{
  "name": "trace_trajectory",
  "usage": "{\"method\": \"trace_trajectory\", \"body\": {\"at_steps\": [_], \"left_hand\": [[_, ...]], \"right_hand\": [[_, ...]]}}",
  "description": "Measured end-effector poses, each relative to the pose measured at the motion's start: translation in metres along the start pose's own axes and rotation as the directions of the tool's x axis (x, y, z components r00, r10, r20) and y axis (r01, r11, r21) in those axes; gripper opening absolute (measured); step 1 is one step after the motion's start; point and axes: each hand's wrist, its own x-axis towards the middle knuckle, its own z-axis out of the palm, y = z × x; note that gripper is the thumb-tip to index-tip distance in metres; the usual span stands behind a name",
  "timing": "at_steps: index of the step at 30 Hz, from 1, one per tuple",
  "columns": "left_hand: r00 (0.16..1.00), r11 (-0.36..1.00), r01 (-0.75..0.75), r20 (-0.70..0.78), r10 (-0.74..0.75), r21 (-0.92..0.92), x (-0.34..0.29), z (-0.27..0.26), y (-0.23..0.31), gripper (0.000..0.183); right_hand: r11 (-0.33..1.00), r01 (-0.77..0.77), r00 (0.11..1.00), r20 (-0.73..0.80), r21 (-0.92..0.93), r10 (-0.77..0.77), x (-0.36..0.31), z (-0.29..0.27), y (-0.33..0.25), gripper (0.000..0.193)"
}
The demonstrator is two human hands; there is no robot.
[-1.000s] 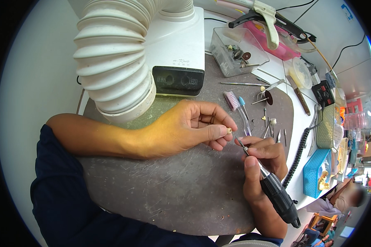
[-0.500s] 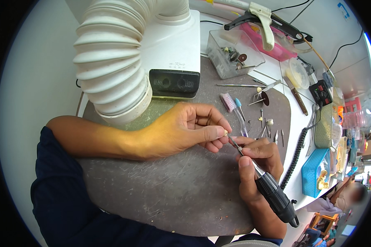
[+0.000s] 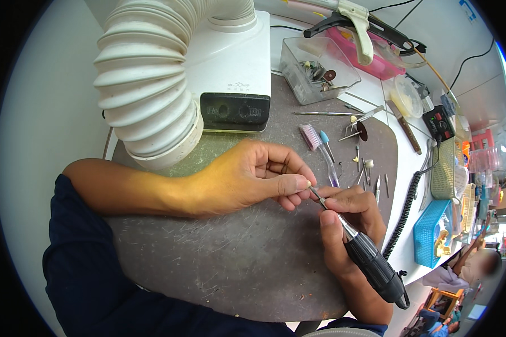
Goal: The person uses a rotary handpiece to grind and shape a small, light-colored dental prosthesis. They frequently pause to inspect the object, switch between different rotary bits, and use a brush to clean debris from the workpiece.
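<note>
Between thumb and index finger, my left hand (image 3: pixel 275 177) pinches a tiny cream-coloured piece that looks like a dental crown (image 3: pixel 308 183); the fingers cover most of it. My right hand (image 3: pixel 348 222) grips a black and silver rotary handpiece (image 3: pixel 371 261) near its metal front, thumb on one side and fingers on the other. The thin bit of the handpiece points up and left and meets the crown, or comes very close to it. Both hands are close together above the grey scratched work mat (image 3: pixel 219 269).
A wide white ribbed hose (image 3: pixel 143 84) and a white box unit (image 3: pixel 236 62) stand at the back left. A pink toothbrush (image 3: pixel 315 143), several small burs and a clear bin (image 3: pixel 320 73) lie beyond my hands. At right are a coiled black cord (image 3: pixel 402 216), a blue basket (image 3: pixel 430 236) and a seated person.
The right hand and handpiece have shifted very slightly left. My left hand keeps its pinch on the crown almost unchanged, and the whole view has moved a little.
</note>
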Motion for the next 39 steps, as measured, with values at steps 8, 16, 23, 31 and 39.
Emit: {"method": "trace_trajectory", "body": {"at_steps": [8,16,23,31,39], "left_hand": [[1.0,1.0,0.005,0.0,-0.005,0.017,-0.002,0.0,0.002,0.023],[0.999,0.999,0.042,-0.032,-0.041,0.03,-0.002,0.003,0.002,0.02],[0.996,0.992,0.036,-0.085,-0.025,0.125,0.001,0.004,0.004,0.018],[0.995,0.988,0.013,-0.102,0.002,0.151,0.0,0.002,-0.001,0.021],[0.994,0.994,-0.02,-0.105,0.031,0.107,-0.002,0.003,-0.003,0.018]], "right_hand": [[1.0,0.0,1.0,0.018,-0.027,0.001,0.002,0.0,-0.004,0.015],[0.999,-0.037,0.997,0.075,-0.001,0.037,-0.001,-0.003,-0.001,0.012],[0.99,0.115,0.993,-0.018,-0.077,-0.117,0.003,0.002,0.008,0.015],[0.991,0.11,0.993,-0.043,-0.078,-0.113,-0.001,0.0,0.004,0.012],[0.997,-0.025,0.999,-0.042,-0.079,0.022,-0.004,0.001,-0.001,0.013]]}}
